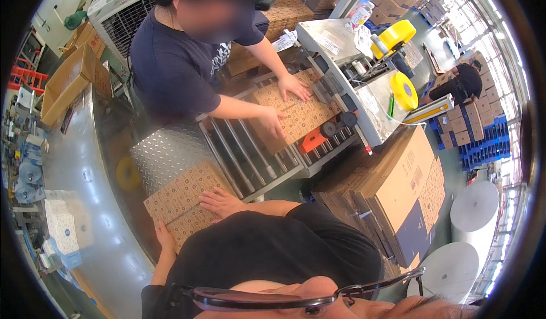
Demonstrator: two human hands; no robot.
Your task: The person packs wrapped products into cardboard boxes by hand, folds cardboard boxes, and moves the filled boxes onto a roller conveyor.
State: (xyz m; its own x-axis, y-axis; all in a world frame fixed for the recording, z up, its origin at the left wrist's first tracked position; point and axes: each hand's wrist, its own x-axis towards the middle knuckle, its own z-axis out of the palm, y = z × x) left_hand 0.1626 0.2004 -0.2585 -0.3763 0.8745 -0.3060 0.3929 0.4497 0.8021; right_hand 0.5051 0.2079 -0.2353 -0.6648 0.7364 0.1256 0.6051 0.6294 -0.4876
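Patterned carton point(183, 195) lies near left at the edge of a ridged metal plate point(170, 148); left hand point(165, 238) has fingers against its left side, grip impossible to tell, while right hand point(220, 203) rests with fingers spread open on top. Farther off, past bare rollers point(243, 148), a co-worker's hands point(293, 87) press a second carton point(311, 117).

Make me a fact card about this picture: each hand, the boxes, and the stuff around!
Left hand: at the left edge of the near patterned box
Right hand: spread on that box's top
Near box's place: by a bumpy metal plate
Co-worker's hands: on another patterned box, over metal rollers
Nearby: yellow rolls, stacked cardboard, big white rolls
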